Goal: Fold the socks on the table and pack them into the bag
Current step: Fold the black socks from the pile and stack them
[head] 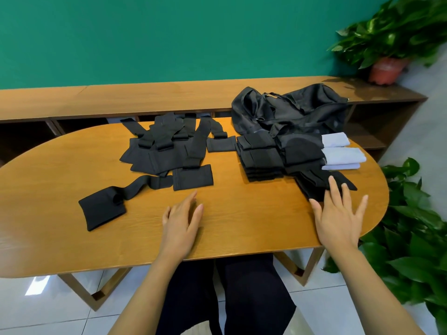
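Your left hand point(181, 223) lies flat and relaxed on the table point(48, 184), while your right hand point(338, 213) spreads wide, touching a black sock point(312, 186) just beside the folded stack point(261, 158), the bag point(290, 110) behind it.

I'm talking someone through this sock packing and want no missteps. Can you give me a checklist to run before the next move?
1. Hands free: left hand and right hand are open and hold nothing: ok.
2. Next sock within reach: the right hand's fingers lie over the black sock at the right end of the table: ok.
3. Folding room: bare wood in front of both hands: ok.
4. All socks folded: the loose pile lies unfolded: not ok.
5. Folded stack sits tidy in front of the bag: ok.
6. Bag mouth open: cannot tell.
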